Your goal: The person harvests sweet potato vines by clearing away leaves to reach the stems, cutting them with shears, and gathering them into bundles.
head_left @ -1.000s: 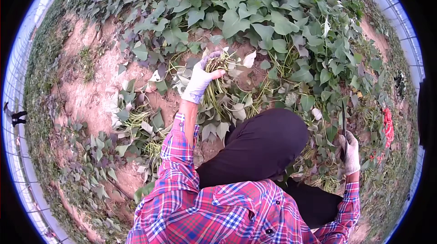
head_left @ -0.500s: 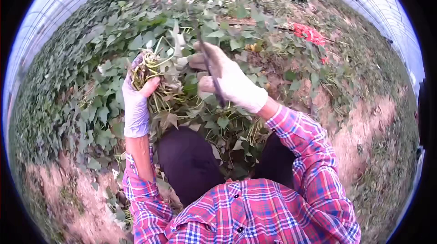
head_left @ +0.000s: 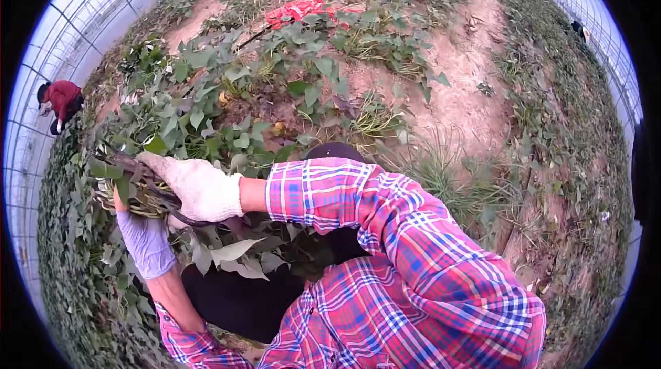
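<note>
My left hand (head_left: pixel 146 241), in a pale purple glove, grips a bundle of cut green vine stems (head_left: pixel 141 202) at the left, its thumb showing bare. My right hand (head_left: pixel 200 188), in a white knitted glove, is closed against the near side of that bundle. A dark, thin strip (head_left: pixel 124 160) runs across the stems and under my right fingers; whether it goes all the way round cannot be made out. Broad green leaves (head_left: pixel 237 255) hang from the bundle below my right hand. Most of my right fingertips are hidden behind the stems.
Leafy vines (head_left: pixel 76 231) cover the ground at the left. A red net bag (head_left: pixel 299 9) lies on the plants ahead. Bare soil (head_left: pixel 461 73) runs to the right. Another person in red (head_left: pixel 62 97) crouches by the greenhouse wall (head_left: pixel 69 21).
My view has swung to the right. My right hand, earlier apart from the bundle with the dark strip, has come onto the stems, and the strip now lies across them.
</note>
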`<state>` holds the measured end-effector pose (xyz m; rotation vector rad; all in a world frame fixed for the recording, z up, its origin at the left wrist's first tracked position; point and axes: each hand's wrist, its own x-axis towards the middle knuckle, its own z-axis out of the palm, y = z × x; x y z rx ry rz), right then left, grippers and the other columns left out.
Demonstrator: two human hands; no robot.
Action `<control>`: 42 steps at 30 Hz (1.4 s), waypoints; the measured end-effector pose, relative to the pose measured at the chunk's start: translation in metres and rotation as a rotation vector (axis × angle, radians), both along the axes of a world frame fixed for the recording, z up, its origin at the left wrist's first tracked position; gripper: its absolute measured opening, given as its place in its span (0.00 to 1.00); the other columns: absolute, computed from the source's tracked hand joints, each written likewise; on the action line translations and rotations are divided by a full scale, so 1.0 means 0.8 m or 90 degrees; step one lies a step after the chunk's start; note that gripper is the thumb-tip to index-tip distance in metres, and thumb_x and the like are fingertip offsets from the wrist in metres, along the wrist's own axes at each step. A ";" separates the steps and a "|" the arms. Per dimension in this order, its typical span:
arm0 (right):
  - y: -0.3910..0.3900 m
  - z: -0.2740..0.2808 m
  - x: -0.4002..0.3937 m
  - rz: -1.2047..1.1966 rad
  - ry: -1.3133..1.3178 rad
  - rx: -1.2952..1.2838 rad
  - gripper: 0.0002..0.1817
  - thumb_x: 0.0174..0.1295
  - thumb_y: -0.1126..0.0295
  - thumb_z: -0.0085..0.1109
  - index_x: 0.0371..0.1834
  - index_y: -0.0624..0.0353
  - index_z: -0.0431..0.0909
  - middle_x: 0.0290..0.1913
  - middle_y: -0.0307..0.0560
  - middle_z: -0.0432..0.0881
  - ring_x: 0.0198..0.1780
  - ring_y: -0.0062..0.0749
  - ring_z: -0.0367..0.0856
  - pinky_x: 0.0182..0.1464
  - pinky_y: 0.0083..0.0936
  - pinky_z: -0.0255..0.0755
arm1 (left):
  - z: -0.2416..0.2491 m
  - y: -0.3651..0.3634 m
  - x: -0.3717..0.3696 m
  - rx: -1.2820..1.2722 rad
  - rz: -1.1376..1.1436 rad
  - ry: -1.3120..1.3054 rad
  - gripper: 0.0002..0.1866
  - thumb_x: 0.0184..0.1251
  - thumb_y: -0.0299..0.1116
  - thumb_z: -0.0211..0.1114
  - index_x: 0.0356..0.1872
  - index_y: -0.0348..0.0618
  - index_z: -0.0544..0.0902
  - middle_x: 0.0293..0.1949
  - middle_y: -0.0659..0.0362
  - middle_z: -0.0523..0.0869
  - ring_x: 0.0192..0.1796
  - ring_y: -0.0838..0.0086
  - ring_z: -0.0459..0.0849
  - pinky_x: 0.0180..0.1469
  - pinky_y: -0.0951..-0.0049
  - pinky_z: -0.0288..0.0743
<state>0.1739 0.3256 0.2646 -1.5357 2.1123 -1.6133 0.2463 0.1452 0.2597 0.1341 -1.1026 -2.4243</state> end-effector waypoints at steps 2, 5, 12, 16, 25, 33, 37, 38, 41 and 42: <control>0.009 -0.002 0.002 -0.055 -0.019 -0.016 0.49 0.44 0.65 0.71 0.70 0.62 0.53 0.54 0.68 0.75 0.52 0.59 0.78 0.52 0.40 0.75 | -0.006 0.004 -0.011 -0.023 -0.010 0.020 0.23 0.67 0.36 0.63 0.61 0.39 0.73 0.57 0.55 0.79 0.56 0.67 0.79 0.61 0.66 0.73; 0.020 0.008 -0.007 -0.067 -0.052 0.015 0.43 0.45 0.68 0.69 0.66 0.60 0.57 0.47 0.66 0.79 0.49 0.59 0.79 0.49 0.42 0.76 | 0.015 0.051 -0.015 -0.055 -0.002 0.014 0.26 0.67 0.39 0.64 0.62 0.39 0.72 0.59 0.54 0.78 0.59 0.67 0.77 0.65 0.66 0.68; 0.096 0.063 -0.053 -0.244 0.156 -0.073 0.40 0.46 0.69 0.69 0.65 0.59 0.62 0.50 0.63 0.79 0.51 0.56 0.80 0.52 0.39 0.75 | 0.022 0.067 -0.021 -0.363 -0.116 0.179 0.47 0.58 0.47 0.71 0.72 0.36 0.55 0.69 0.47 0.66 0.71 0.60 0.65 0.72 0.58 0.56; 0.220 0.086 -0.114 -0.468 0.382 -0.022 0.33 0.48 0.66 0.68 0.60 0.55 0.67 0.39 0.58 0.82 0.41 0.55 0.82 0.42 0.42 0.77 | 0.018 0.050 -0.012 -0.427 -0.150 -0.042 0.48 0.59 0.51 0.69 0.72 0.35 0.55 0.65 0.44 0.70 0.66 0.60 0.72 0.66 0.65 0.67; 0.519 -0.164 -0.112 -0.813 0.108 0.459 0.43 0.49 0.73 0.63 0.72 0.51 0.56 0.45 0.61 0.81 0.43 0.56 0.81 0.45 0.44 0.75 | 0.008 0.025 -0.007 -0.298 -0.095 -0.144 0.28 0.68 0.41 0.62 0.65 0.36 0.69 0.48 0.54 0.85 0.51 0.69 0.84 0.50 0.75 0.77; 0.603 -0.450 -0.036 -0.799 -0.020 0.757 0.39 0.45 0.67 0.70 0.62 0.55 0.63 0.47 0.54 0.78 0.51 0.49 0.78 0.52 0.42 0.72 | 0.000 0.035 -0.014 -0.370 -0.146 -0.205 0.29 0.67 0.39 0.64 0.63 0.32 0.69 0.46 0.53 0.86 0.49 0.66 0.85 0.47 0.76 0.77; 0.590 -0.490 -0.027 -0.743 -0.087 0.850 0.33 0.52 0.61 0.67 0.61 0.52 0.64 0.50 0.48 0.77 0.53 0.43 0.78 0.50 0.44 0.72 | 0.003 0.049 -0.014 -0.412 -0.131 -0.252 0.28 0.68 0.39 0.63 0.64 0.34 0.70 0.46 0.54 0.86 0.50 0.69 0.84 0.49 0.78 0.76; 0.627 -0.547 -0.043 -0.732 -0.133 0.849 0.21 0.65 0.66 0.49 0.62 0.52 0.64 0.51 0.48 0.77 0.52 0.43 0.78 0.48 0.44 0.73 | 0.004 0.048 -0.013 -0.433 -0.132 -0.263 0.30 0.67 0.41 0.63 0.65 0.34 0.68 0.47 0.55 0.85 0.51 0.70 0.84 0.49 0.78 0.77; 0.635 -0.501 -0.048 -0.657 -0.268 0.686 0.23 0.66 0.72 0.39 0.66 0.56 0.61 0.52 0.54 0.79 0.53 0.52 0.78 0.54 0.44 0.71 | 0.005 0.040 -0.010 -0.410 -0.125 -0.198 0.28 0.68 0.39 0.62 0.64 0.33 0.69 0.46 0.55 0.86 0.50 0.69 0.85 0.49 0.76 0.78; 0.708 -0.608 -0.065 -0.588 -0.222 0.543 0.29 0.61 0.72 0.53 0.67 0.57 0.60 0.51 0.57 0.79 0.55 0.54 0.77 0.58 0.40 0.69 | 0.005 0.032 -0.007 -0.399 -0.108 -0.177 0.27 0.69 0.38 0.62 0.63 0.33 0.70 0.46 0.54 0.86 0.49 0.69 0.85 0.48 0.76 0.79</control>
